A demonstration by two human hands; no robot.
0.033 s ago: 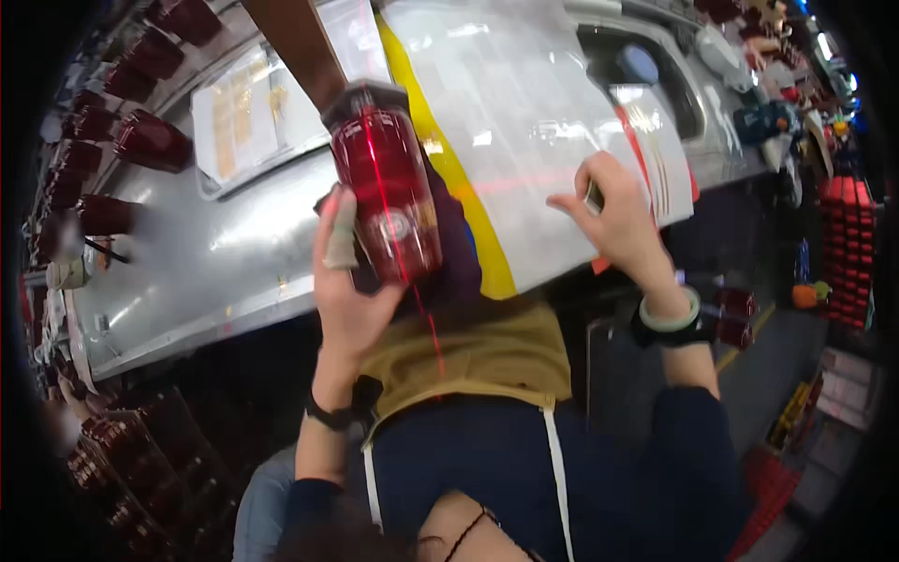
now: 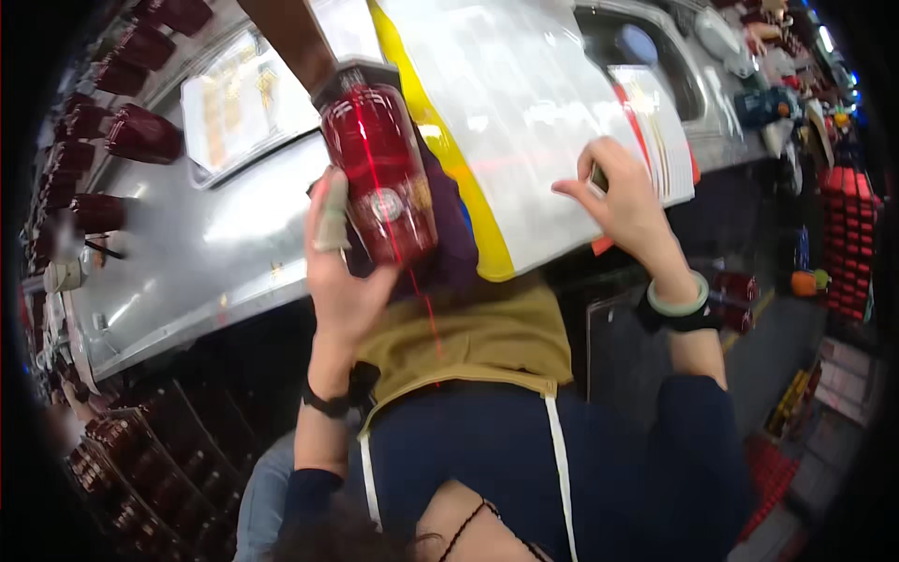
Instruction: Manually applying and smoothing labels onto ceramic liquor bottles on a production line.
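A glossy dark red vessel (image 2: 373,140), with a round pale emblem and a gold patch, lies tilted before me, its dark angular end pointing away. A thin red light line runs along it. My left hand (image 2: 342,281) cups its lower left side, the thumb by its near end; pale covers sit on some fingers. Under and beside the vessel is dark purple cloth (image 2: 448,220). To the right, my right hand (image 2: 623,201) hovers above a white glossy sheet (image 2: 524,187) with a yellow border. Its fingers curl around something small and dark that I cannot make out.
A white tray (image 2: 195,140) with gold pieces lies at the far left on the metal table (image 2: 169,272). More red vessels (image 2: 142,134) stand along the left. A striped card stack (image 2: 670,164) lies by the sheet's right edge, near a basin (image 2: 688,89). A brown bar (image 2: 295,37) rises behind the vessel.
The whole scene sits slightly higher in the picture. My left hand stays at the vessel, and my right hand keeps its curled shape over the white sheet.
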